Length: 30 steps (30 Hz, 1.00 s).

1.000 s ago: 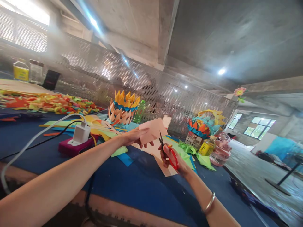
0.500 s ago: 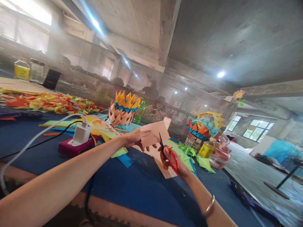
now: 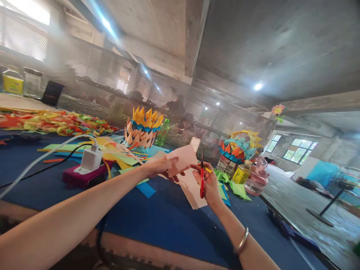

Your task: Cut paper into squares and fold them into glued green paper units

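Observation:
My left hand [image 3: 161, 167] grips a pale pink sheet of paper [image 3: 182, 159] above the table, thumb on its face and fingers behind. Scissors with red handles [image 3: 202, 182] are in my right hand [image 3: 211, 185], dark blades pointing up, just right of the sheet. A short yellow stick [image 3: 208, 170], perhaps a pencil, also sticks out from this hand. Its fingertips reach the sheet's right edge; whether they touch it I cannot tell. Beneath both hands a larger pale pink sheet [image 3: 194, 193] lies on the blue tabletop [image 3: 157, 228].
Left of my arm are a purple power strip [image 3: 74, 174] with a white charger [image 3: 91, 159] and cables. Behind stand a folded-paper basket [image 3: 143, 129] and a green bottle [image 3: 163, 133]. On the right are another paper basket [image 3: 232, 153], a yellow-labelled bottle [image 3: 242, 172] and a pink jug [image 3: 256, 182].
The scissors have swung from slanting across the sheet to upright beside it. My right hand has turned, fingertips now at the sheet's edge. The whole view has shifted slightly right.

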Each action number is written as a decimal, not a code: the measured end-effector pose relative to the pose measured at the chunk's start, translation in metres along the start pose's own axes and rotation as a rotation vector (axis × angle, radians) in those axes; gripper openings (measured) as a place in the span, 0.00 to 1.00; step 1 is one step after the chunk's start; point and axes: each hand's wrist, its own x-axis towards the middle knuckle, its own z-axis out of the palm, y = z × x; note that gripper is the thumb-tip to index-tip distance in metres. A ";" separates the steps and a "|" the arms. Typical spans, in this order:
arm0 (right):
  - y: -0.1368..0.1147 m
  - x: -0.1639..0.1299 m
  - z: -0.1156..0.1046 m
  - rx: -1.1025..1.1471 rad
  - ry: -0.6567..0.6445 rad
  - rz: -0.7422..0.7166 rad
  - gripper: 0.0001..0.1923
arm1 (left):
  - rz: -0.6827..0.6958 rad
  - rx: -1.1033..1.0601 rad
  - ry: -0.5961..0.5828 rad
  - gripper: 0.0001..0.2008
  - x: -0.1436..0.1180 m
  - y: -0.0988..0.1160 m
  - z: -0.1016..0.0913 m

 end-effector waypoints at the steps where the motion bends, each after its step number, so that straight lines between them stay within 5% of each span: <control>1: 0.001 0.000 0.001 -0.019 -0.003 0.012 0.19 | -0.011 0.006 -0.006 0.28 0.001 -0.001 0.002; 30: 0.006 -0.003 0.004 -0.074 -0.031 0.034 0.18 | -0.007 -0.002 0.018 0.27 0.006 -0.010 0.005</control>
